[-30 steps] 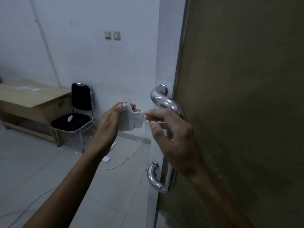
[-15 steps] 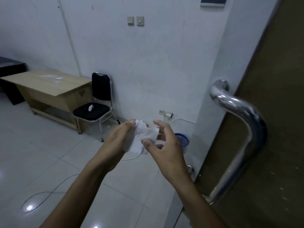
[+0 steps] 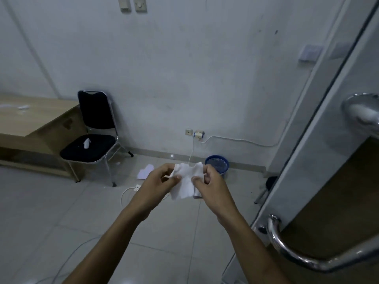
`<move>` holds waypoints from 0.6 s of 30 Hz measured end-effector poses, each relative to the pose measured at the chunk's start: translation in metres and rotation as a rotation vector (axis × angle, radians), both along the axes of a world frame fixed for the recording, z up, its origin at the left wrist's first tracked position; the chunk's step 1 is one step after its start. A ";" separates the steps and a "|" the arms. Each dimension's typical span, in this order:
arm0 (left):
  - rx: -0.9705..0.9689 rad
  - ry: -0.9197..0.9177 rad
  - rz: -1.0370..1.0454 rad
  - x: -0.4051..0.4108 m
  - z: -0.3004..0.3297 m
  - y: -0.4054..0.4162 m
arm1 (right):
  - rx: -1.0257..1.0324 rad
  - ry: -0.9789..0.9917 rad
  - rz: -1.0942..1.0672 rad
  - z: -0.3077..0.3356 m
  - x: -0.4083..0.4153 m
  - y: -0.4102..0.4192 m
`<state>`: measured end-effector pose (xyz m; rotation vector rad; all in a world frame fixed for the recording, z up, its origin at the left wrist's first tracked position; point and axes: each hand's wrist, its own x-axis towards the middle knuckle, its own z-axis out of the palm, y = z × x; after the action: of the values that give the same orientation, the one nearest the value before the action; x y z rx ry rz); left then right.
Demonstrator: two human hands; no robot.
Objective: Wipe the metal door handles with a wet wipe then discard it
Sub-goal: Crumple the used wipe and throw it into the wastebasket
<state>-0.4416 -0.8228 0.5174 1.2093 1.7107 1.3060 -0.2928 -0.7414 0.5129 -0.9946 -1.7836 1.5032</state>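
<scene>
Between both hands, low and centre: wet wipe, crumpled, pinched by left hand and right hand, each grip closed on an edge. Beyond and just right of the wipe, on the floor against the wall: blue bin, nearer the right hand. Off right, well apart: metal door handle, running floor-upward along the door. Likely next: discarding forward-right.

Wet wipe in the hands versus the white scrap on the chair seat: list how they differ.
The wet wipe is pinched between the left hand and right hand; the white scrap lies loose on the chair. The wet wipe is spread into a crumpled sheet; the white scrap is a small bunched lump. The wet wipe looks larger. Both are white.
</scene>
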 end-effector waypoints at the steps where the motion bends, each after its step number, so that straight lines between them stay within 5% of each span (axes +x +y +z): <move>1: -0.008 0.038 0.001 -0.006 -0.006 0.006 | 0.005 -0.014 -0.020 -0.006 -0.005 0.004; 8: -0.045 0.058 -0.050 -0.030 -0.047 0.062 | -0.016 -0.113 -0.108 -0.048 -0.021 0.044; 18: -0.138 -0.018 -0.307 -0.094 -0.091 0.166 | -0.342 -0.014 -0.131 -0.085 -0.048 0.133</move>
<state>-0.5352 -0.6570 0.4268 1.3135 1.5046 0.9963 -0.3412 -0.6081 0.4278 -1.2619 -1.4661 1.7546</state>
